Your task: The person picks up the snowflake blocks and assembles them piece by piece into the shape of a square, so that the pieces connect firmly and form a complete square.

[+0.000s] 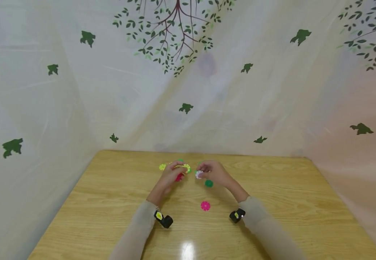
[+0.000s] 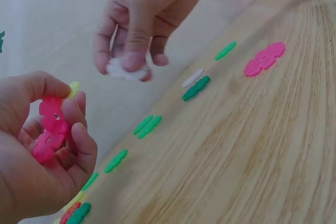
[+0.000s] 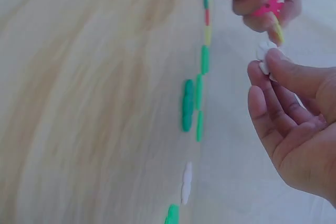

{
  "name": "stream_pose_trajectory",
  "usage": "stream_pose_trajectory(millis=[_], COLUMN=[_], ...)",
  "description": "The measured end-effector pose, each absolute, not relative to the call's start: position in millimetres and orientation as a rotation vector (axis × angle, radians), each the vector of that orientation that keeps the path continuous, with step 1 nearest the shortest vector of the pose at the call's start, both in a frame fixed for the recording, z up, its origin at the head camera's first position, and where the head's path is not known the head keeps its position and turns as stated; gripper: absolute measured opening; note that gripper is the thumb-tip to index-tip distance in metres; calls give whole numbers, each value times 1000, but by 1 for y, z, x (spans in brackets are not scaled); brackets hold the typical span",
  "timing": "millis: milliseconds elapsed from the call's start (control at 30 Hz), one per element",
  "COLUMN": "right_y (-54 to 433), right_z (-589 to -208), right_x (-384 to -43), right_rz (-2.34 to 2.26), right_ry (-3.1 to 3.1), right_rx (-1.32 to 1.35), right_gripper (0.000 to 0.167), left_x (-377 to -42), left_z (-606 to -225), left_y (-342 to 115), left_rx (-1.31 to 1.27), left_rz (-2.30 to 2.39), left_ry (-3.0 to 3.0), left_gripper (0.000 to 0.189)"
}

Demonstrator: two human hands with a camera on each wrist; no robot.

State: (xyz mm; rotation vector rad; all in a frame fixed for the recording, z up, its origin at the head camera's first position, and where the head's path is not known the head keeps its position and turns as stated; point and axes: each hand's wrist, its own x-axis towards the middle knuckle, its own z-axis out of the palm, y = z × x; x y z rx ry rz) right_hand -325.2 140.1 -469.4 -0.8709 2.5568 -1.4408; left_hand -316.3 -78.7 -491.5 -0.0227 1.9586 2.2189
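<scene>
My left hand [image 1: 170,177] holds a small chain of notched plastic interlocking discs above the far part of the table. Pink discs [image 2: 51,124] lie against its curled fingers, and a yellow disc [image 1: 187,168] sticks out by the fingertips. Facing it, my right hand [image 1: 216,174] pinches a white interlocking disc [image 2: 125,70] between thumb and fingers. In the right wrist view the white disc appears close to the yellow one; whether they touch I cannot tell. A dark green disc [image 1: 209,183] lies on the table below the right hand, with a pink disc [image 1: 205,206] nearer to me.
The wooden table [image 1: 110,202] bears several more flat discs: green discs [image 2: 116,160], a white disc [image 2: 193,78], a red disc [image 2: 70,212] and a yellow disc [image 1: 162,167]. A pale cloth [image 1: 142,119] with printed leaves hangs behind the table. Both wrists carry black cameras.
</scene>
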Motion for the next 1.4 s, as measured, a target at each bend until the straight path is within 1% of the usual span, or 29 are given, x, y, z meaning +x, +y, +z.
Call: stream_pose_trajectory(millis=[133,233,300,467,667,867,1067,1400], right_y=[133,128,124,117,116,118,121,122], right_z=[-465,-462,-454,-436,-434,-444,-462,-464], right_x=[-329,-330,-325,-311,-307,-316,-330,-333], right_rz=[-1672,-1814,-1883,-1978,-2016,-2049,-2116,-2178], right_ry=[2523,2492,2476,2475,2484,2438,2381,2337], right_rx=[-749,-709,-698,-702,-651,-564,-599,-609], right_gripper=[11,11,11,11,10,10,11,14], left_x=[-315,-314,-312,-310,-312,-314,-313,-315], left_z=[-489,-486,-483,-479,-483,-485,-481,-477], left_y=[-78,-77,-76,-73,-71,-68,-65,-63], left_rx=[8,30,35,49,83,110,120,167], left_rz=[2191,2175,2169,2162,2173,2185,2190,2250], left_ry=[1978,1988,1991,1981,1957,1933,1906,1786], left_gripper=[21,20,20,19,13,12,14,10])
